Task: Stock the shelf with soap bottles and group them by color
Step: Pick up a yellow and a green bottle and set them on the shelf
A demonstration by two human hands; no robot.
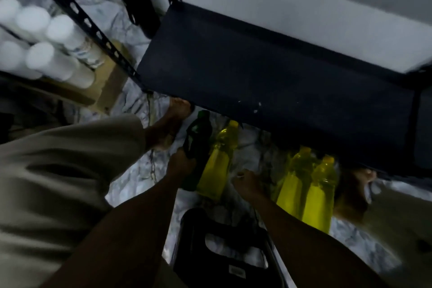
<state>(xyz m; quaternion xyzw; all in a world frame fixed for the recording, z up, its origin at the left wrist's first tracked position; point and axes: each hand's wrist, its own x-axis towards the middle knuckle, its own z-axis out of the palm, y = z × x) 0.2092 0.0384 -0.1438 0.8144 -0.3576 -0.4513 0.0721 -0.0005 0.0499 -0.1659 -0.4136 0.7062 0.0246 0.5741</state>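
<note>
A dark green soap bottle [198,140] stands on the marble floor, and my left hand [181,163] grips its side. Right beside it is a yellow bottle [219,161]. Two more yellow bottles [294,184] [321,196] stand close together further right, partly under the shelf's front edge. My right hand [246,182] hovers between the yellow bottles with fingers curled, holding nothing that I can see. The dark shelf board [268,72] above the bottles has nothing on it.
White bottles [42,42] crowd a cardboard box at the left, beside the perforated black shelf post [77,16]. A black flask [135,0] stands at the back. A black plastic stool [224,248] sits between my arms. My bare feet [168,124] rest on the floor.
</note>
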